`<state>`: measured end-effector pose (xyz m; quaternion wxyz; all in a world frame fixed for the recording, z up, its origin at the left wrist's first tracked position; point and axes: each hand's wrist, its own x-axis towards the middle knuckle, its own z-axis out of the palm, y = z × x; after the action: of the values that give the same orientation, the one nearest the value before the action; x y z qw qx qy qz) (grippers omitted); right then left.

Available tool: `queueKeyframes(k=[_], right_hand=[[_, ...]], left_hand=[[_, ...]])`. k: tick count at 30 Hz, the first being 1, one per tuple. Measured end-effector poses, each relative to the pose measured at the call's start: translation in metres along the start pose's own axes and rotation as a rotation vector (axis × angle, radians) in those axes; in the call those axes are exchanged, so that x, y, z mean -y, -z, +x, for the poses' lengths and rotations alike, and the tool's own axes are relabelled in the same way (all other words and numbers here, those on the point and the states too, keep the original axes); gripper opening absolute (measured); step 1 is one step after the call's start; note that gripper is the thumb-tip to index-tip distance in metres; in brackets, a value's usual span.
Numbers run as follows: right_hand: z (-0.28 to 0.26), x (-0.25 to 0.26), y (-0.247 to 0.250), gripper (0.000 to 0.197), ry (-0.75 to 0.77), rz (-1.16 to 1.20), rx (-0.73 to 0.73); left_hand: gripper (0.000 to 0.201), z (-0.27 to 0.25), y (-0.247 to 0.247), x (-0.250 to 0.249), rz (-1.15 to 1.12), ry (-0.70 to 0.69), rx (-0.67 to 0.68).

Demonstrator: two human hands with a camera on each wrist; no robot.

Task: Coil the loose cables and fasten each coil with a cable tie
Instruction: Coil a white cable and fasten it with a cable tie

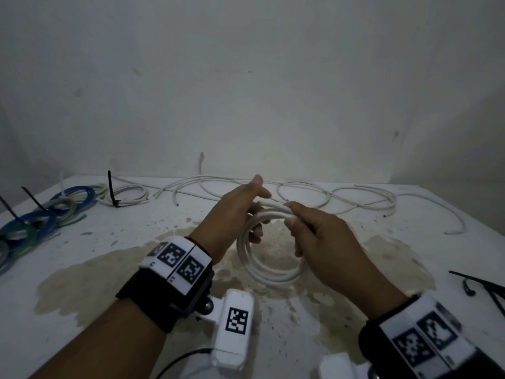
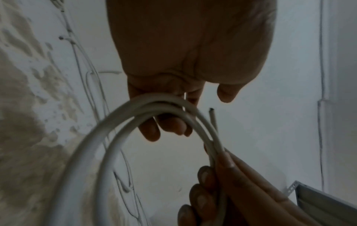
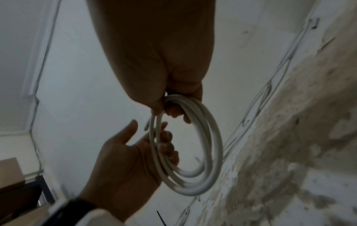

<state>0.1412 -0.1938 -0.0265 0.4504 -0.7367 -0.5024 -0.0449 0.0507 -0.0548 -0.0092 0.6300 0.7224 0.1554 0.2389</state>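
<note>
Stained white table (image 1: 82, 296) bears loose cables (image 1: 341, 198), tied coils (image 1: 41, 222)

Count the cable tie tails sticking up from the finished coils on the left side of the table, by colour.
Black tie tails: 3
White tie tail: 1
Total: 4

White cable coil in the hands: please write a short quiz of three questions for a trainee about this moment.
1. True or false: a cable tie already binds the white coil in the hands.
2. Which hand grips the coil's top: left hand or right hand?
3. Where do the spare black cable ties lie: A near right table edge, B beside the blue coils?

Key: 1 false; 2 both; 3 A.
</note>
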Motion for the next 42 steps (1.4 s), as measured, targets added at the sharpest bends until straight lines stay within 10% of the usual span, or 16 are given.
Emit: queueKeyframes(k=[19, 26, 33, 42], right_hand=[[-0.020, -0.039, 0.068, 0.029, -0.099, -0.220, -0.040], [-0.042, -0.056, 0.113, 0.051, -0.457, -0.142, 0.093], [-0.041, -0.113, 0.174, 0.030, -0.749, -0.810, 0.298], [-0.033, -0.135, 0.155, 0.034, -0.883, -1.044, 0.549]], left_hand=[[0.036, 0.014, -0.098, 0.019, 0.427, -0.344, 0.121], [0.043, 0.026, -0.140, 0.038, 0.220, -0.182, 0.202], [0.031, 0.038, -0.130, 0.070, -0.127, 0.124, 0.051], [0.036, 0.038, -0.116, 0.079, -0.371, 0.194, 0.039]])
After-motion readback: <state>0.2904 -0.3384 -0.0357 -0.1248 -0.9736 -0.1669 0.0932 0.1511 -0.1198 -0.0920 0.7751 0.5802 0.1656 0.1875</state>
